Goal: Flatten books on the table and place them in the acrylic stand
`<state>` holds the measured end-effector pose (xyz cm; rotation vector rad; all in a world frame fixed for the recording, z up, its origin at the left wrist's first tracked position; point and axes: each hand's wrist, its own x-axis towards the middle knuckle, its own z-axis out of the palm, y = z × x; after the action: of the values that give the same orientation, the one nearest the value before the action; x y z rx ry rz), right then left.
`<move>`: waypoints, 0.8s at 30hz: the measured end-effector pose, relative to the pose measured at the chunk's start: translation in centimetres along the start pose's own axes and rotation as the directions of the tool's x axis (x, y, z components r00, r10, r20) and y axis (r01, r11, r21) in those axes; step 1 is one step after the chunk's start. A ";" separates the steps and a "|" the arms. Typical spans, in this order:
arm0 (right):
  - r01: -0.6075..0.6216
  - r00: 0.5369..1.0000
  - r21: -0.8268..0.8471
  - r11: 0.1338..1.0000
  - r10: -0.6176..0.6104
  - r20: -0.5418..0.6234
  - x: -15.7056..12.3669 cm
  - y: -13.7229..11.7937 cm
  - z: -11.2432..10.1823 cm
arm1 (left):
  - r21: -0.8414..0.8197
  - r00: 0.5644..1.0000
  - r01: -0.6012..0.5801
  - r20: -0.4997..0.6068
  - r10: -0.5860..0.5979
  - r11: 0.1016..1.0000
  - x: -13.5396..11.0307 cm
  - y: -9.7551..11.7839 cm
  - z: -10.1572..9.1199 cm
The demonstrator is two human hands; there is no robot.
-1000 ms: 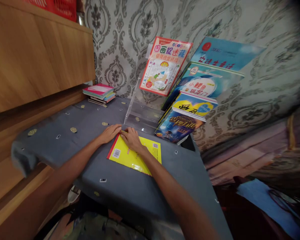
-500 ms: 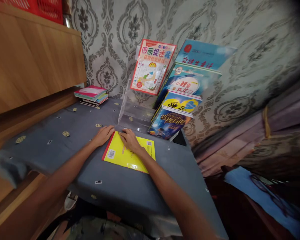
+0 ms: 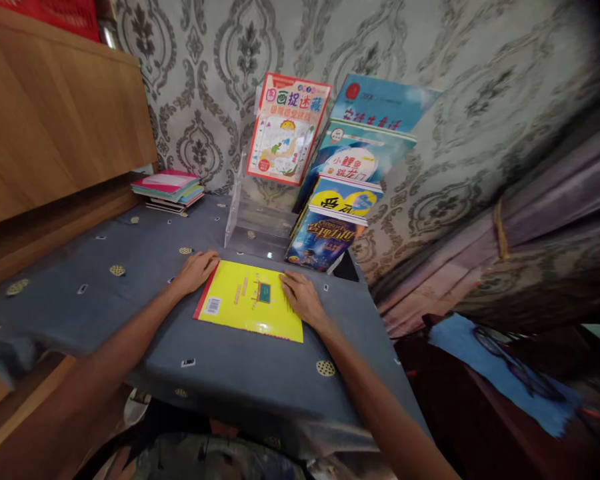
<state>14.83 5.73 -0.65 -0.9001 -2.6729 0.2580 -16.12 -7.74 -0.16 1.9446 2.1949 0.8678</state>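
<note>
A yellow book (image 3: pixel 245 307) with a red spine lies flat on the grey tablecloth, barcode side up, with a small green board printed on it. My left hand (image 3: pixel 198 271) rests at the book's far left corner, its fingers stretched out by the red edge. Over the far right part of the cover lies my right hand (image 3: pixel 303 297), fingers spread and palm down. Neither hand grips the book. Behind it stands a clear acrylic book rack (image 3: pixel 234 213), whose upper tier holds a red-bordered book (image 3: pixel 287 130).
Several books, among them a dark blue one (image 3: pixel 325 240), fill the rack's right side. A dark flat object (image 3: pixel 347 265) sits beside it. At the back left is a stack of thin books (image 3: pixel 167 190) near a wooden cabinet (image 3: pixel 65 127). Glasses (image 3: pixel 515 367) lie on blue cloth at right.
My right hand has slid rightward across the yellow cover, uncovering the printed green board. My left hand stays at the left corner. The whole view has shifted slightly.
</note>
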 end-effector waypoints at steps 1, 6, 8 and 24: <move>-0.010 1.000 0.000 1.000 0.010 -0.006 -0.3 0.1 -0.1 | 0.008 1.000 -0.004 0.005 0.004 1.000 -0.1 0.2 -0.1; -0.024 1.000 0.000 1.000 0.024 -0.018 -0.9 -0.2 -0.3 | 0.160 0.998 -0.057 0.028 0.053 0.986 -0.6 1.0 -0.3; -0.035 0.999 -0.006 0.999 0.034 -0.014 -0.9 -0.5 -0.4 | 0.262 0.997 -0.079 0.022 0.075 0.962 -0.8 1.7 0.0; -0.075 0.997 -0.122 0.990 0.076 0.004 -2.8 -2.6 -0.4 | 0.232 0.816 -0.562 0.310 0.487 0.794 -6.5 9.9 3.2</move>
<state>15.67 2.03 -0.21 -1.0405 -2.6905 0.1167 -4.79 -12.40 -0.26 2.7282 1.7488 0.2916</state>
